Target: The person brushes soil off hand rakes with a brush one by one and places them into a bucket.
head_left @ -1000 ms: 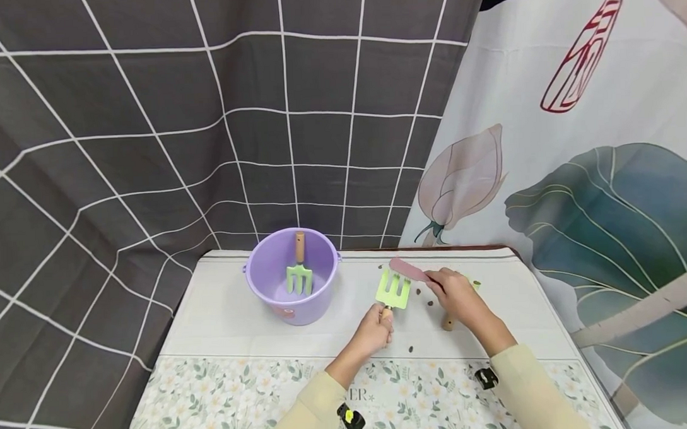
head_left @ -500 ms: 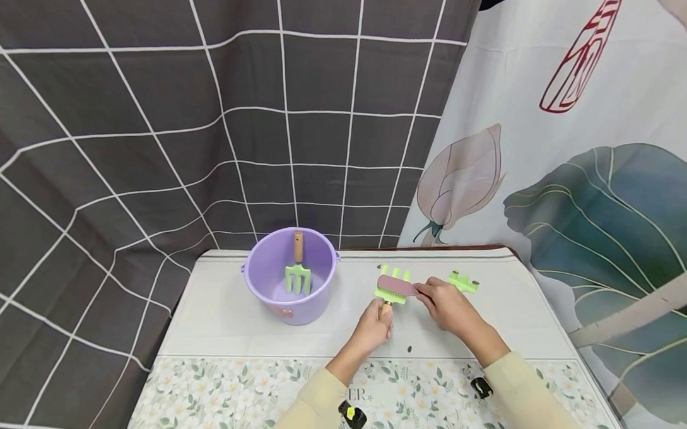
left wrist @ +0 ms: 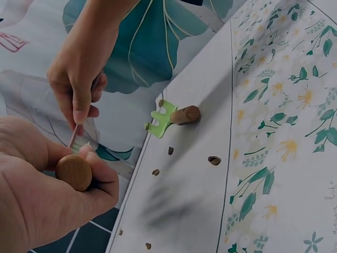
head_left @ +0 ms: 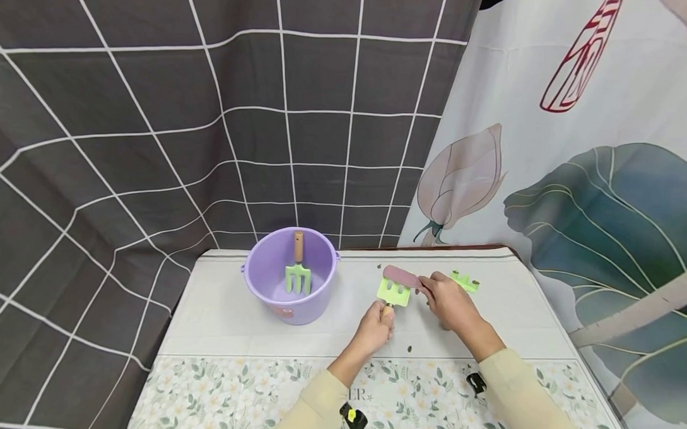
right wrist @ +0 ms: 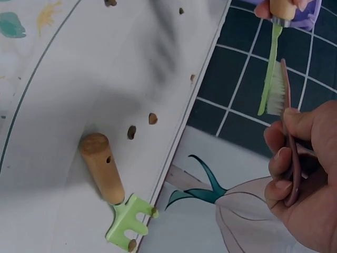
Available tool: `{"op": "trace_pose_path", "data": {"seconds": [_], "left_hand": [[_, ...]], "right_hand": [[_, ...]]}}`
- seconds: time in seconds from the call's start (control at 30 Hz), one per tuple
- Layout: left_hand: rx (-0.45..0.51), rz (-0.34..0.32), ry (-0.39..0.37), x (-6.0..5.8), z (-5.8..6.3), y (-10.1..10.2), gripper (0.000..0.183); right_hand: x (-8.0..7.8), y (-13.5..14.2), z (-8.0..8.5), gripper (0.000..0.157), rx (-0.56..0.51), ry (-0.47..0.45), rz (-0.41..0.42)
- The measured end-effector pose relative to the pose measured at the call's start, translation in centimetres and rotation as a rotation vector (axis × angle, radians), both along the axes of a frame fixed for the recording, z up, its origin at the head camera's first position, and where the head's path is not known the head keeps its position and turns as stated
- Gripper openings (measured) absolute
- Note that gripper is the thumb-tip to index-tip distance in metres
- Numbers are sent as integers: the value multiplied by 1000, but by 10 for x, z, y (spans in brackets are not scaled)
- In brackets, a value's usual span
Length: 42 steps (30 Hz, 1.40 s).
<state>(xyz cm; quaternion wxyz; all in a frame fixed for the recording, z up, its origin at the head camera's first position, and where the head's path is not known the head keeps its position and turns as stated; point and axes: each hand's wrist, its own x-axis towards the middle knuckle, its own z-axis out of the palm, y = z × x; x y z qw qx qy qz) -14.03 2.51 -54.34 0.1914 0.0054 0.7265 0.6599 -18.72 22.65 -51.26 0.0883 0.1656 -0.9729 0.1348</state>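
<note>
My left hand [head_left: 373, 330] grips the wooden handle of a small green garden fork [head_left: 393, 295], raised over the table with its tines pointing away from me. My right hand [head_left: 451, 302] holds a pink brush [head_left: 400, 275] by its handle. In the right wrist view the brush's white bristles [right wrist: 276, 92] lie against the flat of the fork. Across the tines, the brush covers part of them in the head view. A green hand rake [right wrist: 129, 224] with a wooden handle lies on the table beside the right hand, brown bits at its tine tips.
A purple bucket [head_left: 260, 292] stands at the back left, with another green fork [head_left: 298, 276] leaning inside. Several small brown bits, one being a larger crumb [left wrist: 214, 160], are scattered over the white table [head_left: 211, 320]. Curtains hang behind the table's back edge.
The brush has swept from the right of the fork down onto the base of its tines, then back up toward the tips. The left hand and fork stay nearly still.
</note>
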Motion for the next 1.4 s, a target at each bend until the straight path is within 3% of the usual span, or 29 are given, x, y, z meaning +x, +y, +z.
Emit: {"op": "trace_pose_path", "data": {"seconds": [0.17, 0.4, 0.57, 0.77, 0.97, 1.1, 1.27, 1.4], "left_hand": [[13, -13, -6, 3, -1, 1, 23], [4, -9, -27, 1, -3, -1, 22], [-2, 25, -16, -2, -3, -3, 21], [126, 78, -74, -4, 0, -6, 25], [194, 81, -88, -5, 0, -8, 14], [151, 72, -73, -5, -1, -10, 14], [56, 51, -56, -5, -2, -14, 28], [42, 57, -44, -4, -3, -16, 39]], "right_hand": [[-2, 6, -4, 27, -45, 43, -38], [4, 20, -10, 31, -177, 28, -100], [9, 28, -7, 30, -249, 40, -115], [15, 33, -2, 26, -291, 93, -78], [20, 34, -1, 26, -275, 67, -73], [23, 35, -1, 27, -270, 73, -82], [23, 37, -1, 27, -262, 95, -78], [23, 38, -1, 27, -263, 104, -69]]}}
